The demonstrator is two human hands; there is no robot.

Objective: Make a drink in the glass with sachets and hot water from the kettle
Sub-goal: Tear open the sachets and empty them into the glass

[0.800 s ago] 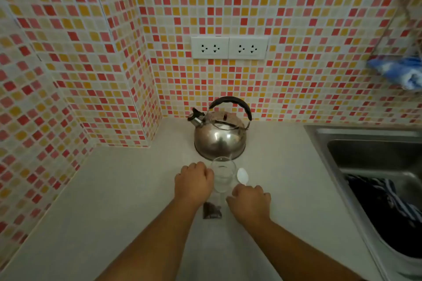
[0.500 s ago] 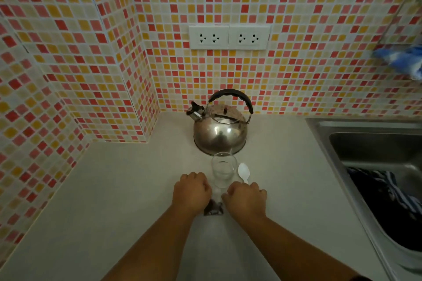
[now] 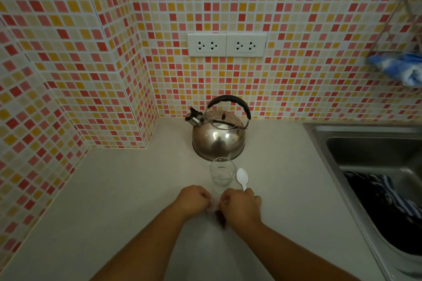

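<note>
A clear empty glass (image 3: 222, 173) stands on the pale counter, just in front of a steel kettle (image 3: 218, 138) with a black handle. A white plastic spoon (image 3: 242, 178) lies to the right of the glass. My left hand (image 3: 193, 199) and my right hand (image 3: 242, 206) are close together just in front of the glass, both pinching a small sachet (image 3: 217, 211). Only a pale upper edge and a dark lower part of the sachet show between my fingers.
A steel sink (image 3: 365, 157) with dark striped cloth (image 3: 386, 203) in it lies at the right. Tiled walls close the counter at the back and left, with sockets (image 3: 226, 44) above the kettle. A blue cloth (image 3: 402, 68) hangs at the upper right.
Both hands have drawn back from beside the glass and closed in on each other over the sachet. The sachet is now more hidden by my fingers.
</note>
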